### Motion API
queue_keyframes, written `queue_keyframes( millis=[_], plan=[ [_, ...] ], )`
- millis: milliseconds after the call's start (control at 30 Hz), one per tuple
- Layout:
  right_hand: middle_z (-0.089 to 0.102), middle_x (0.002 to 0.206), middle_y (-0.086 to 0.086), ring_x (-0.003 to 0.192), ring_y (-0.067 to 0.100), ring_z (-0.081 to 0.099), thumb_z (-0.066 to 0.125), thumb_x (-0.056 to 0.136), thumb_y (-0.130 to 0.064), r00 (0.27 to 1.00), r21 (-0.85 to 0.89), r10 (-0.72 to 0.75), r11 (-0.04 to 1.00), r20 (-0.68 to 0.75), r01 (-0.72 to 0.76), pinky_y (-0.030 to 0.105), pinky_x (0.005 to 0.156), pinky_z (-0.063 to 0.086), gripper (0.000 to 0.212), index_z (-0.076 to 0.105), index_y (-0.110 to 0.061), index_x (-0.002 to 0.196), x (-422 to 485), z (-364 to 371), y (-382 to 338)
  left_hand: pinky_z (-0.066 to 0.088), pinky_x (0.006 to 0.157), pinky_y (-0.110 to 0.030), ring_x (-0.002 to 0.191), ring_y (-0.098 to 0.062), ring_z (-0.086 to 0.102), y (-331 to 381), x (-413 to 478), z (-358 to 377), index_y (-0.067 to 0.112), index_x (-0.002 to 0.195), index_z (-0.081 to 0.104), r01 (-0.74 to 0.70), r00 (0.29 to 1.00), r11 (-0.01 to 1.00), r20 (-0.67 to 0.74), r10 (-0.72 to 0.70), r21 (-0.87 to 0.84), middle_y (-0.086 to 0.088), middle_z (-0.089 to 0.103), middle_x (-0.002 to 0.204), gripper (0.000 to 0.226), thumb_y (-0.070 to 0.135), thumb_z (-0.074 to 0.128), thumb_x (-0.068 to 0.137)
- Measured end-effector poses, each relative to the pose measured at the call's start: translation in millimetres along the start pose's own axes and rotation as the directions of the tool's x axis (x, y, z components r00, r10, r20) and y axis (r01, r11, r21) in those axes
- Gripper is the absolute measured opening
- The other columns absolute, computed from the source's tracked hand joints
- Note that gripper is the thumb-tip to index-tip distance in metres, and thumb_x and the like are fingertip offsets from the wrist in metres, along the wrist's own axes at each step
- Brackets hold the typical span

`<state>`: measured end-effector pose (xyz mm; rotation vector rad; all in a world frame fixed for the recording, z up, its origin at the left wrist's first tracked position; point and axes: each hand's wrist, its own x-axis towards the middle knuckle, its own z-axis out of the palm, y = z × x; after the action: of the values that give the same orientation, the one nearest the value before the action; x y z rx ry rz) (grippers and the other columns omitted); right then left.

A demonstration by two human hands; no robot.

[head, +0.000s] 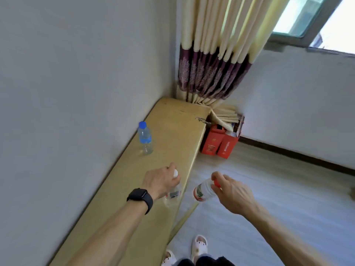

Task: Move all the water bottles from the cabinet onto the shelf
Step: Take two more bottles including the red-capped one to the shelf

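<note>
A clear bottle with a blue cap [145, 138] stands upright on the yellow wooden cabinet top [172, 131], close to the wall. My left hand [160, 182], with a black watch on the wrist, grips the neck of a white-capped bottle [173, 192] that stands at the cabinet's front edge. My right hand [229, 191] holds a red-capped bottle with a red and green label [201, 191] by its top. That bottle is tilted and hangs in the air over the floor, just off the cabinet's edge.
A white wall runs along the cabinet's left side. A cream and purple curtain [211, 64] hangs at the far corner. Red cartons [219, 144] stand on the floor past the cabinet's end. My feet in white sandals [198, 244] are on the pale floor.
</note>
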<state>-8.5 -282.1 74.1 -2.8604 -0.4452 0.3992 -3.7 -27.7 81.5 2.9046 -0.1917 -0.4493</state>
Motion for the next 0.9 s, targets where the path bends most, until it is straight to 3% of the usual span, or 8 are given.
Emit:
queue_keyframes(
  millis=[100,200,333,400,567,767,900],
  plan=[
    [0.061,0.099,-0.008,0.077,0.023,0.058,0.029,0.099,-0.052,0.990,0.051,0.130,0.991,-0.058,-0.127,0.043,0.066,0.050,0.019,0.033,-0.036,0.108,-56,-23,53,0.045,0.062,-0.035,0.080,-0.031,0.062,73,20,-2,0.019,0.111,0.038,-0.214,0.977,0.976,0.004,0.214,0.042,-0.003,0.065,0.095,0.036,0.053,0.032,0.101],
    [0.061,0.096,-0.010,0.077,0.021,0.057,0.032,0.099,-0.050,0.947,0.078,0.272,0.962,-0.169,-0.262,0.038,0.066,0.045,0.024,0.037,-0.031,0.112,-115,-47,107,0.046,0.063,-0.039,0.083,-0.033,0.063,151,45,-4,0.021,0.108,0.035,-0.396,0.918,0.916,0.035,0.395,0.070,-0.004,0.064,0.098,0.036,0.056,0.031,0.100],
    [0.057,0.086,-0.005,0.074,0.023,0.058,0.037,0.099,-0.049,0.814,0.130,0.487,0.872,-0.316,-0.471,0.036,0.063,0.040,0.030,0.044,-0.023,0.112,-194,-76,174,0.040,0.061,-0.035,0.085,-0.032,0.067,276,66,-13,0.022,0.104,0.034,-0.609,0.788,0.777,0.011,0.615,0.158,-0.001,0.067,0.095,0.034,0.056,0.034,0.099],
    [0.059,0.090,-0.003,0.072,0.024,0.056,0.037,0.098,-0.048,0.733,0.181,0.572,0.817,-0.369,-0.547,0.036,0.064,0.043,0.027,0.041,-0.024,0.110,-233,-87,209,0.045,0.065,-0.036,0.087,-0.033,0.066,347,72,-15,0.022,0.108,0.036,-0.693,0.712,0.698,0.024,0.701,0.183,-0.003,0.069,0.098,0.035,0.056,0.034,0.099],
    [0.054,0.079,-0.003,0.072,0.027,0.057,0.037,0.096,-0.052,0.530,0.289,0.719,0.679,-0.449,-0.675,0.037,0.064,0.044,0.027,0.034,-0.025,0.098,-319,-114,305,0.040,0.064,-0.034,0.088,-0.031,0.064,517,74,-7,0.022,0.115,0.040,-0.814,0.557,0.522,0.086,0.826,0.254,-0.004,0.070,0.100,0.039,0.056,0.032,0.100],
    [0.062,0.090,-0.002,0.083,0.033,0.062,0.039,0.096,-0.054,0.337,0.373,0.807,0.539,-0.484,-0.755,0.036,0.065,0.038,0.029,0.030,-0.026,0.094,-400,-142,409,0.039,0.067,-0.033,0.090,-0.030,0.064,686,64,0,0.027,0.117,0.041,-0.894,0.413,0.377,0.118,0.903,0.243,-0.002,0.070,0.105,0.036,0.056,0.033,0.099],
    [0.062,0.084,-0.003,0.078,0.032,0.060,0.041,0.095,-0.054,0.152,0.456,0.864,0.393,-0.479,-0.798,0.035,0.064,0.038,0.031,0.036,-0.024,0.096,-442,-149,475,0.038,0.065,-0.032,0.090,-0.030,0.064,780,75,12,0.028,0.116,0.043,-0.942,0.275,0.248,0.100,0.956,0.225,0.000,0.070,0.108,0.030,0.052,0.035,0.099]
  ],
)
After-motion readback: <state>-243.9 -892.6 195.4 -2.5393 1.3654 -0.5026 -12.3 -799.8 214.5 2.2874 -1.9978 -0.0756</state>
